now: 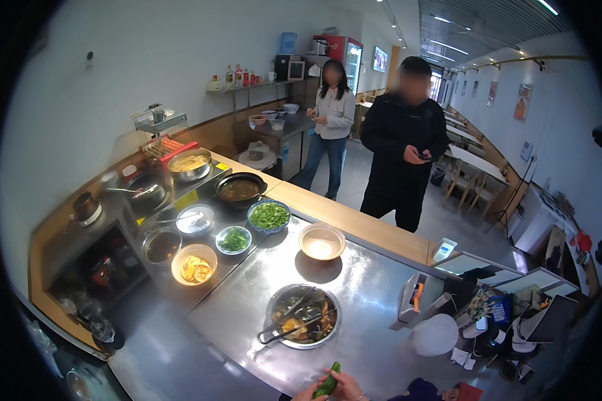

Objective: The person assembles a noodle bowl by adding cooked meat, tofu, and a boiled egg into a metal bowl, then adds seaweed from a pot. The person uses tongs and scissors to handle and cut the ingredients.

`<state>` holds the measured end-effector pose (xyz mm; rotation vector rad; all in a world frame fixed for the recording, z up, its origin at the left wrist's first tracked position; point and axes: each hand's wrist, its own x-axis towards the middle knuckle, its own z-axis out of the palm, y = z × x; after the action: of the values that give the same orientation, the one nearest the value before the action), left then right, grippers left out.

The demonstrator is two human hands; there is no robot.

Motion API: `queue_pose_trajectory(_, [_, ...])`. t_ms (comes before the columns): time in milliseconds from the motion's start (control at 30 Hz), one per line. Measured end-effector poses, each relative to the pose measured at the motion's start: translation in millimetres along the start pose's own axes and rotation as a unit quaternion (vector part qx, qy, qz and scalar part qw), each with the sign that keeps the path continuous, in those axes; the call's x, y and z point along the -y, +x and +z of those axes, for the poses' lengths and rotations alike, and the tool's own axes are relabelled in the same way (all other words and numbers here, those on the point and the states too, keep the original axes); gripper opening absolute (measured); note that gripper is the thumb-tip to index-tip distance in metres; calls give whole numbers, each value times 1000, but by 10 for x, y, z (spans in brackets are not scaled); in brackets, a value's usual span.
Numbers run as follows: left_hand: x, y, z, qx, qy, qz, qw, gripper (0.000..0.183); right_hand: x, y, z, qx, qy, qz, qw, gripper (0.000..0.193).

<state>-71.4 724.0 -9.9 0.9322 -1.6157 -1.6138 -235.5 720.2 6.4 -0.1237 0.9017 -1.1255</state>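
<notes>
At the lower edge, a glossy dark green pepper [327, 382] is between my two hands. My left hand [306, 394] grips its lower end, mostly cut off by the frame. Closed around its other side is my right hand [348, 385], fingers near the upper tip. Just beyond them stands a steel bowl [336, 325] of dark broth with brown pieces in it, and metal tongs [289, 327] lie across its rim. Farther back sits a beige bowl [322, 234] with something pale at its bottom.
To the left are a bowl of fried eggs [196, 269], a bowl of chopped greens [269, 216], leafy greens [234, 240] and a black pot of sauce [239, 190]. A white round lid-like object [435, 335] and electronics lie right. Two people stand beyond the wooden ledge [354, 212].
</notes>
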Motion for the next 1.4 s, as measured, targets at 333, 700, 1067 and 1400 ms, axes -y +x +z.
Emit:
queue_pose_trajectory(333, [-382, 44, -553, 68, -62, -243, 966, 50, 85, 216, 258, 15, -99, 5, 995, 35])
queue_pose_trajectory(700, [-661, -597, -1038, -174, -44, -265, 947, 42, -310, 480, 809, 126, -163, 142, 968, 41])
queue_pose_trajectory(1067, [-682, -1074, -988, -390, -197, -235, 868, 17, 186, 1165, -75, -122, -156, -102, 975, 82])
queue_pose_trajectory(1400, [-693, 26, -719, -158, -191, -248, 936, 24, 314, 585, 534, 52, -112, 9, 992, 55])
